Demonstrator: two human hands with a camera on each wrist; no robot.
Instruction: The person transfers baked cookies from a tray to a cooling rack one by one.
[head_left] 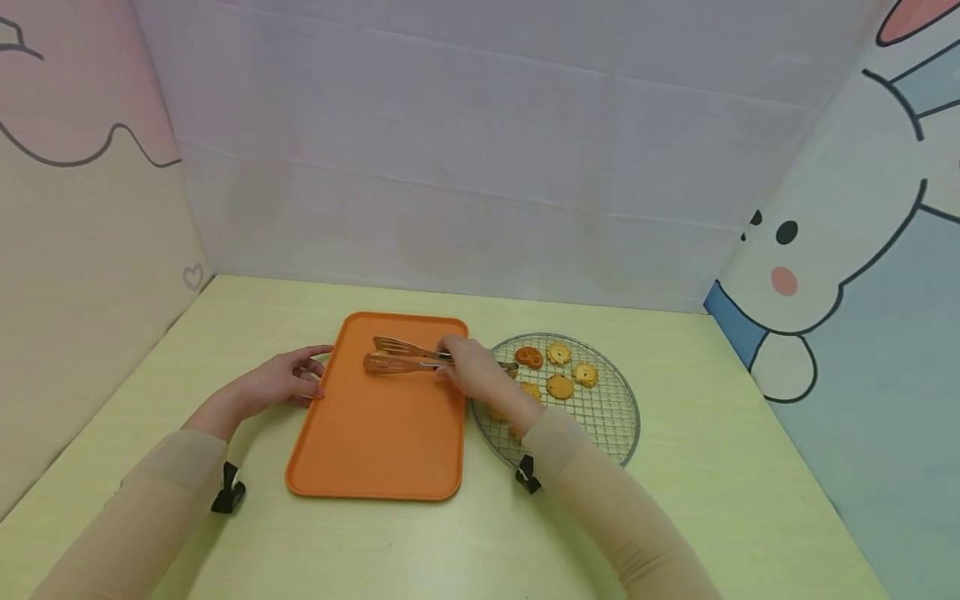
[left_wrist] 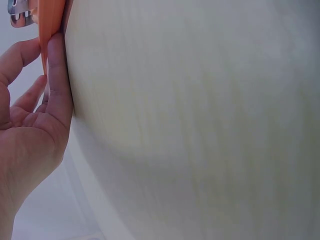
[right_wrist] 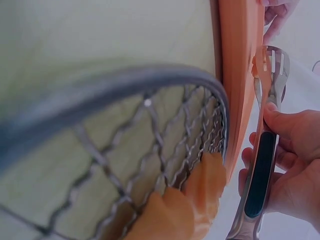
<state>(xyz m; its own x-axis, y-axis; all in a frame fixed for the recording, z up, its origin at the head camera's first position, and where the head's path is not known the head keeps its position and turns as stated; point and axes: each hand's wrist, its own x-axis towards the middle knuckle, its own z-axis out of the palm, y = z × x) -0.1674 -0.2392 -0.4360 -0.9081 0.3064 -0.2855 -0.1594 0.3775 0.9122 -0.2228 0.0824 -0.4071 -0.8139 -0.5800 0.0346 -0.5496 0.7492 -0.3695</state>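
An orange tray (head_left: 382, 433) lies on the table, with my left hand (head_left: 281, 379) at its left side. In the left wrist view, thumb and fingers (left_wrist: 57, 75) pinch its rim from both sides. My right hand (head_left: 476, 367) grips metal serving tongs (head_left: 405, 364) with a dark handle inset, held over the upper part of the tray. At their slotted tips shows a small orange-brown piece (right_wrist: 254, 66), partly hidden by the tongs. Beneath my right forearm is a round wire rack (head_left: 607, 417) bearing several biscuits (head_left: 559, 386), some partly covered by the arm.
The rack stands close against the tray's right side. One biscuit on it, pretzel-shaped (head_left: 529, 357), is darker than the others. A pale wall (head_left: 465, 167) rises behind the table (head_left: 375, 550), and printed panels (head_left: 847, 333) flank both sides.
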